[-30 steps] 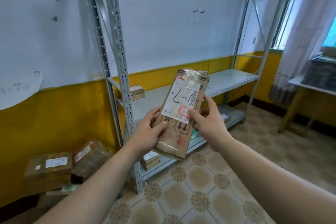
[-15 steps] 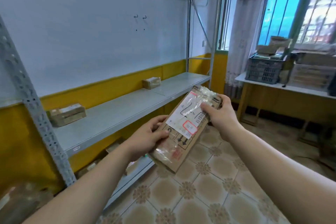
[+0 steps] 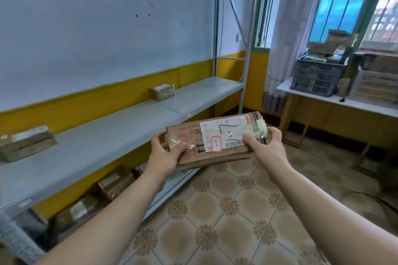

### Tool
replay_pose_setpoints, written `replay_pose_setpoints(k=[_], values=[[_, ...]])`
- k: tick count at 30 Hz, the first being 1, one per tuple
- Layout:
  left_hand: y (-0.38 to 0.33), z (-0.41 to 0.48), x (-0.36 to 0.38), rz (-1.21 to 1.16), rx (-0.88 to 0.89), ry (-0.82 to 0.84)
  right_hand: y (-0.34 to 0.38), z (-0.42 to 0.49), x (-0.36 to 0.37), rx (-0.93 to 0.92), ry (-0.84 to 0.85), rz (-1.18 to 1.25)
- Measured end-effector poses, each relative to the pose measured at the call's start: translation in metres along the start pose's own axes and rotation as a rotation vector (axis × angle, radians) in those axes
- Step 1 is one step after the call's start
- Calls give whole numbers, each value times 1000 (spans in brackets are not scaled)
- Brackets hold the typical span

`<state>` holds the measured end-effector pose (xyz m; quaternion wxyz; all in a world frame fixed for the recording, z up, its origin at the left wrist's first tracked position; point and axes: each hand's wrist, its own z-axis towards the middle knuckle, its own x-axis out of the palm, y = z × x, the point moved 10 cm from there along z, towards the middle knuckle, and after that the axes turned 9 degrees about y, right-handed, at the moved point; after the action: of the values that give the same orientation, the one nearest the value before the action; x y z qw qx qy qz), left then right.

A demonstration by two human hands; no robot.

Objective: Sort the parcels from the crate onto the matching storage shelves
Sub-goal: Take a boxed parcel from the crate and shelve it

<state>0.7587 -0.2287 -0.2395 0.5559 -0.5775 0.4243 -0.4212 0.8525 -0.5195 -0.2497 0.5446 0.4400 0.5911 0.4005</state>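
Observation:
I hold a long flat cardboard parcel [image 3: 215, 142] level in front of me, its white label with a red-framed sticker facing up. My left hand [image 3: 165, 155] grips its left end, thumb on top. My right hand [image 3: 266, 146] grips its right end. The parcel hangs beside the front edge of the grey metal shelf [image 3: 107, 135], above the tiled floor. A dark plastic crate [image 3: 316, 77] with parcels stands on the white table at the right.
Two taped parcels lie on the grey shelf, one at the left [image 3: 25, 142] and one further back [image 3: 162, 92]. More parcels [image 3: 114, 185] sit on the lowest shelf level. A white table [image 3: 336, 101] with a second light crate [image 3: 374, 84] stands under the window.
The view has swung right along the shelf. The parcel has turned from a steep tilt to lying level, and my right hand slid from its top corner to its right end.

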Motion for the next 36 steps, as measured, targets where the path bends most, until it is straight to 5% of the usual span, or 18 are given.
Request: replay_pose_setpoints(k=[9, 20, 29, 36], values=[[47, 190, 40, 138, -28, 178, -1, 164, 23, 44, 23, -216], [89, 365, 169, 354, -138, 367, -38, 356, -41, 122, 23, -330], [120, 512, 277, 381, -211, 257, -61, 552, -96, 75, 87, -372], [154, 604, 290, 353, -334, 152, -73, 688, -67, 66, 230, -431]])
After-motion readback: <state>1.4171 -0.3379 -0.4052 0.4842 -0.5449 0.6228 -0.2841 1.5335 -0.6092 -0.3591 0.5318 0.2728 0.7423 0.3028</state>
